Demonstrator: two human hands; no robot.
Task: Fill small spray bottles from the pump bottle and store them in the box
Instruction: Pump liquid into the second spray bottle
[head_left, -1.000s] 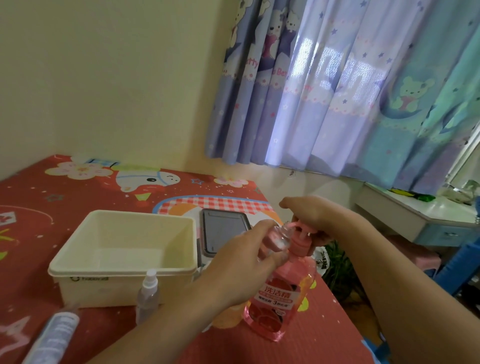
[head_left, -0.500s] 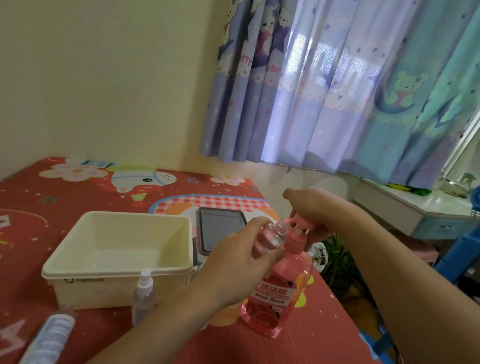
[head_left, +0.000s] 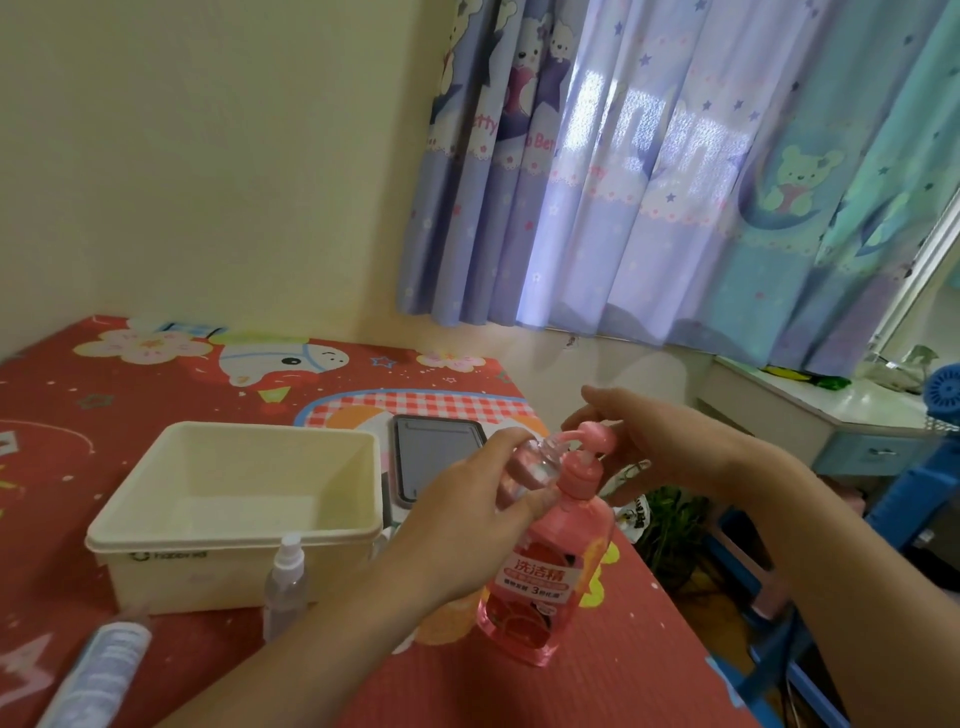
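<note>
A pink pump bottle (head_left: 545, 577) with a white label stands on the red mat. My left hand (head_left: 467, 514) grips a small clear bottle (head_left: 530, 467) with its mouth right under the pump's spout. My right hand (head_left: 639, 431) rests over the raised pink pump head (head_left: 597, 436), fingers relaxed. A second small spray bottle (head_left: 284, 582) with a white cap stands upright in front of the cream box (head_left: 156, 545), which looks empty.
A dark phone (head_left: 436, 457) lies flat behind the box's right side. A grey-white tube-shaped bottle (head_left: 98, 675) lies at the bottom left. The mat's right edge drops off near the pump bottle; a plant and a blue desk stand beyond.
The pump head has risen from its pressed position, and my right hand has lifted with it. The left hand keeps the small bottle at the spout.
</note>
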